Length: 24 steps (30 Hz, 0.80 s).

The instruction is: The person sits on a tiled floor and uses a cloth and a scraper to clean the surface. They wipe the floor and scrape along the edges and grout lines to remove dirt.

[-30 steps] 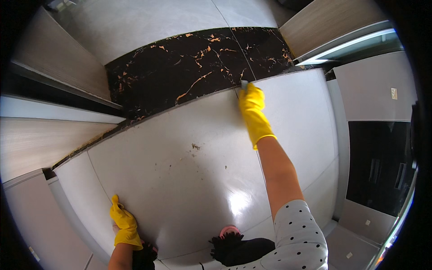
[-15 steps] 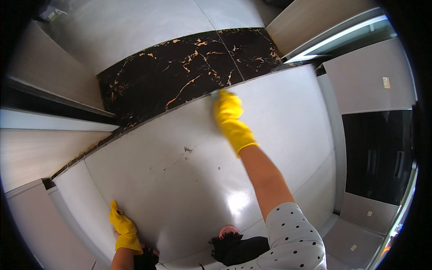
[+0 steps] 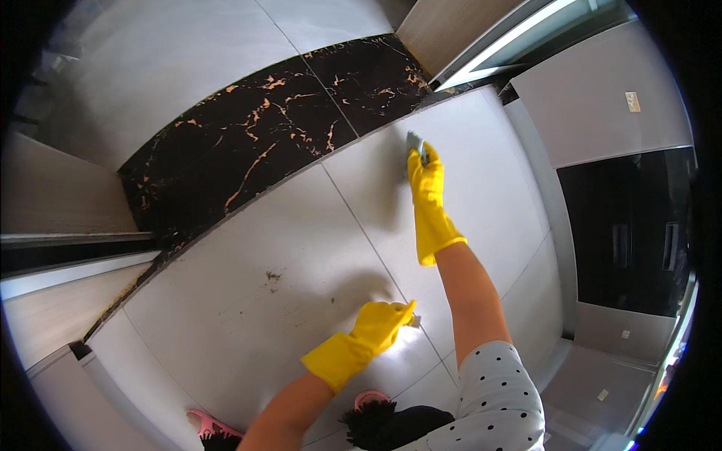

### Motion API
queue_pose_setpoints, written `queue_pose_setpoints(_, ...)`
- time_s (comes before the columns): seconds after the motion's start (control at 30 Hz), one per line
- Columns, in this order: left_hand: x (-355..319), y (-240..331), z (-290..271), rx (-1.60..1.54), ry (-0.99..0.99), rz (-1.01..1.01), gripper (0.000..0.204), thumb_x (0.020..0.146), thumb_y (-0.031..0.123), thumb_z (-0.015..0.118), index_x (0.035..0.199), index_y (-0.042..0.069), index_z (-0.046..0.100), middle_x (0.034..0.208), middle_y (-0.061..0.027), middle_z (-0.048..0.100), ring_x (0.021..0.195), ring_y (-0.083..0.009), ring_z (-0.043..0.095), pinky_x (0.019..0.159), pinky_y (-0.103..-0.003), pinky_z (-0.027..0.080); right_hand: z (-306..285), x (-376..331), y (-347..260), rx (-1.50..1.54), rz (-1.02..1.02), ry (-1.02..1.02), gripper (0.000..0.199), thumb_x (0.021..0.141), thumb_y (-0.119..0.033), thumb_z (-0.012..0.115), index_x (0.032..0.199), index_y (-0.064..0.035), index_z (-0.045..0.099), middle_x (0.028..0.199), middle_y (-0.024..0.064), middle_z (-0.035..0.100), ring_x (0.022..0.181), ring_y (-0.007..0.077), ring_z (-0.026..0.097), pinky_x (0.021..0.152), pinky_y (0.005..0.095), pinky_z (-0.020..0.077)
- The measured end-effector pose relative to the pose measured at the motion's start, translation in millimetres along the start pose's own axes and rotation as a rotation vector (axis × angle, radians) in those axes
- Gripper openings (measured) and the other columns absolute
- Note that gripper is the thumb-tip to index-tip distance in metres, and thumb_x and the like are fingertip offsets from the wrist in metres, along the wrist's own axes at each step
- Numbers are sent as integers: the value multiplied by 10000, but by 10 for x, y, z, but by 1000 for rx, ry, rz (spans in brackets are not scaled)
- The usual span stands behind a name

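Note:
My right hand [image 3: 426, 177], in a long yellow rubber glove, reaches out over the pale floor tiles [image 3: 301, 203]. Its fingers are closed around a small grey piece [image 3: 414, 141], perhaps a cloth or pad, near the black marble strip [image 3: 248, 143]. Nearer my body, my left hand [image 3: 380, 327], also yellow-gloved, is bent with its fingers pressed together. A small whitish-grey piece [image 3: 416, 322] shows at those fingertips, its kind unclear. Brown dirt [image 3: 272, 281] and several specks lie on the tiles left of both hands.
Wood-toned door frame panels [image 3: 68, 180] stand left, with another panel [image 3: 451, 30] at the upper right. Grey cabinets [image 3: 602, 98] with a black glossy front [image 3: 628, 229] line the right side. My feet, in pink slippers [image 3: 370, 398], are at the lower edge.
My right hand has come away from the marble strip's edge toward the right. My left hand has swung from the lower left to the middle, near the right forearm. The view has shifted.

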<state>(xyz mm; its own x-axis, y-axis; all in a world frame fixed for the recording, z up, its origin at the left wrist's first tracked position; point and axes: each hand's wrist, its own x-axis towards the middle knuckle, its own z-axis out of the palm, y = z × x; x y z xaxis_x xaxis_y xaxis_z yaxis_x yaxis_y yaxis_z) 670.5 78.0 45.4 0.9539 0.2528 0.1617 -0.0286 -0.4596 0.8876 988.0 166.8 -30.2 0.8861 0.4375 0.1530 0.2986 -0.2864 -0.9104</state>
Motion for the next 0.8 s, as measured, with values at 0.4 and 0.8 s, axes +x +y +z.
queue_pose_setpoints(0.4,2,-506,518,224,-120,-105,415,844,191,645,1253,133,612,967,-56,693,800,-264,657,724,-385,515,229,1222,-266,-820,137,-38,301,881,-340,619,1097,-142,685,1073,192,683,997,400,639,849,436,520)
queue_pose_setpoints(0.8,60,-454,417,236,-163,-191,420,856,196,627,1265,102,605,1013,-64,700,815,-268,657,718,-399,493,487,11,-915,-505,-263,-411,296,826,-232,658,1110,-149,666,1011,144,685,962,391,626,835,476,494)
